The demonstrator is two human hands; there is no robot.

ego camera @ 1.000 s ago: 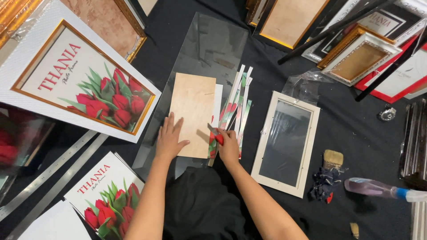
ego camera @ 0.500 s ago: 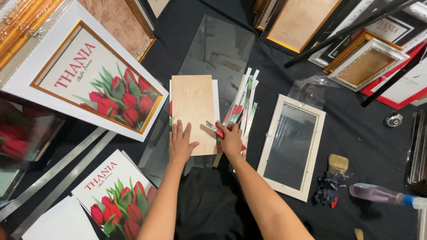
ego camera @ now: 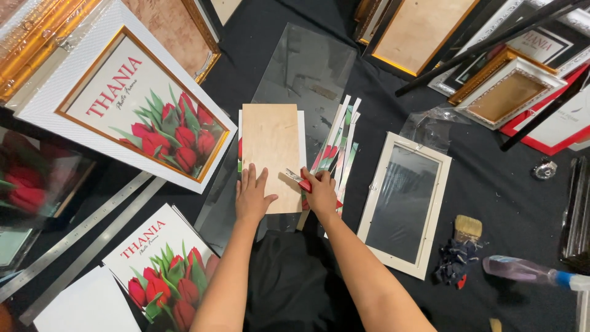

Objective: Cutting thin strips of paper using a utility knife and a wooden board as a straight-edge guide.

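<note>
In the middle of the black worktop (ego camera: 491,184), seen from the head camera, a thin wooden board (ego camera: 271,154) lies flat on a sheet of printed paper (ego camera: 302,132) whose white edges show along the board's left and right sides. The board's long axis runs away from the person, its short edges near and far. Under both lies a pane of glass (ego camera: 307,67), which reaches farther from the person and leans a little to the right.

The left hand (ego camera: 252,197) is spread open, palm down, pressing the near left corner of the board. The right hand (ego camera: 319,192) is closed around a red-handled knife (ego camera: 299,180) at the board's right edge, near its lower end; the blade tip points up and to the left, touching the edge of the board.

Just right of the knife, a fan of cut paper strips (ego camera: 338,141) lies with its long axes pointing away from the person and tilted slightly to the right. Farther right, a white frame (ego camera: 405,203) lies flat, its long axis roughly parallel to the board. Near its lower right corner sit a brush (ego camera: 468,227) and a spray bottle (ego camera: 522,269), which lies on its side.

To the left, a large white and gold frame with a tulip print (ego camera: 132,101) lies at a slant, with two metal rulers (ego camera: 92,240) and a stack of tulip prints (ego camera: 160,264) nearer the person.
</note>
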